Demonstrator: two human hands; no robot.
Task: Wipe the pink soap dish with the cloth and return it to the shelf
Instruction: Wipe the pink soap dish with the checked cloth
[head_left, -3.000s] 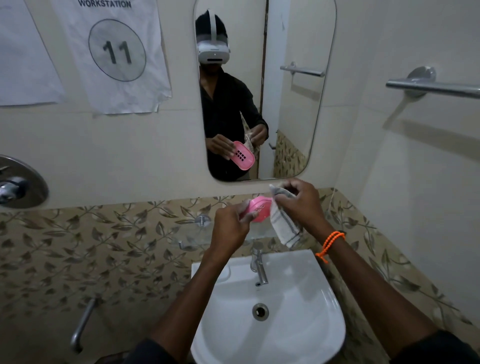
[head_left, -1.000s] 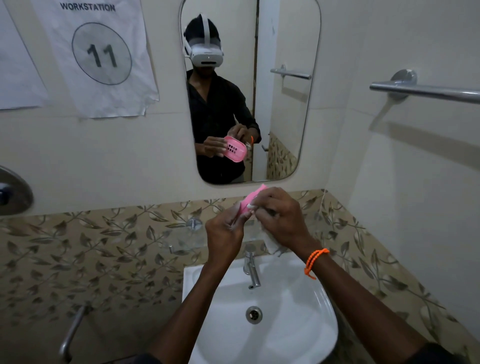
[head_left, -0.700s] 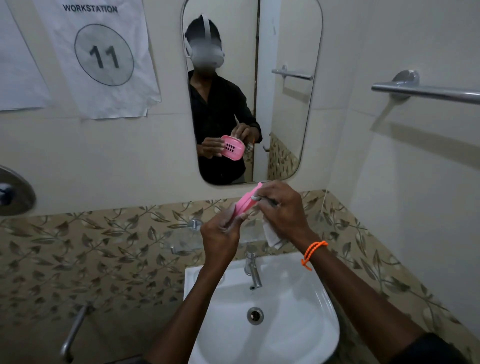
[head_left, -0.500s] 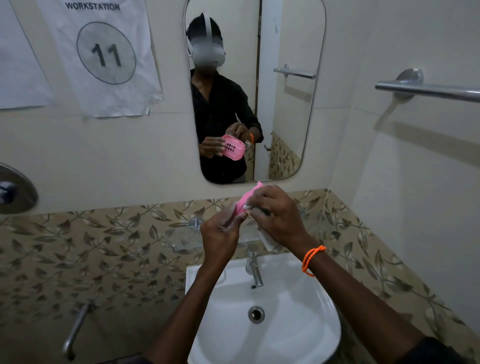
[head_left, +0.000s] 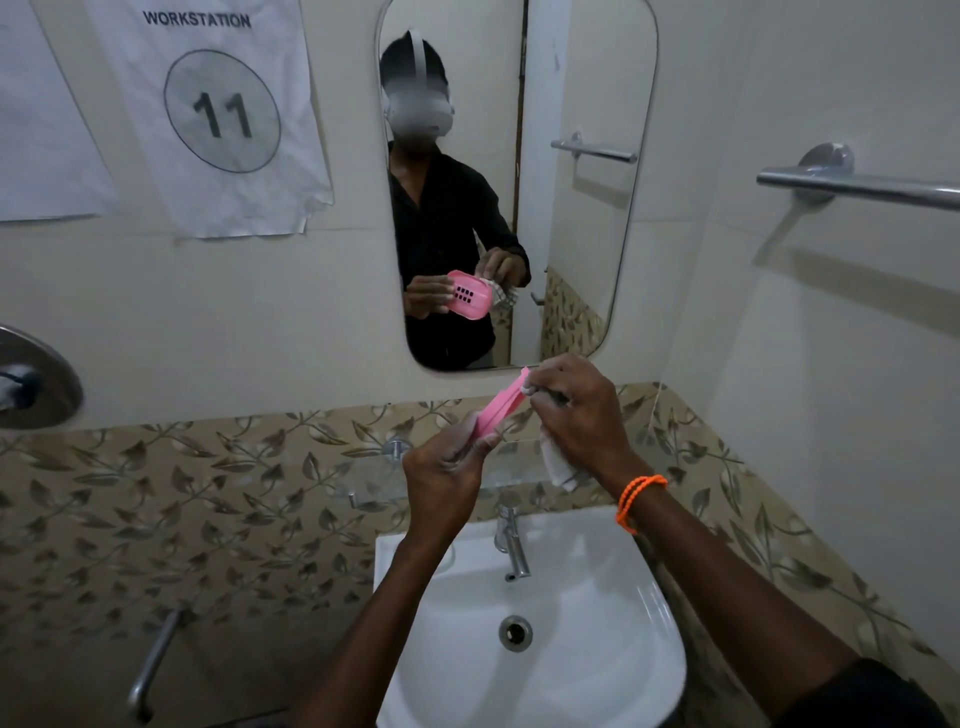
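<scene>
**Still wiping, dish not back on the shelf yet**

Since a few seconds ago the dish (head_left: 501, 408) got tipped from flat-ish to edge-on, and the right hand (head_left: 574, 410) slid up to its top end. So the wiping looks well underway, not finished. Left hand (head_left: 447, 467) pinches the dish's lower end; right hand is clamped on the cloth (head_left: 556, 465), pressing it on the dish. All held above the sink (head_left: 597, 649), in front of the glass shelf (head_left: 374, 475). Mirror (head_left: 582, 249) and a towel bar (head_left: 857, 184) on the walls.
</scene>
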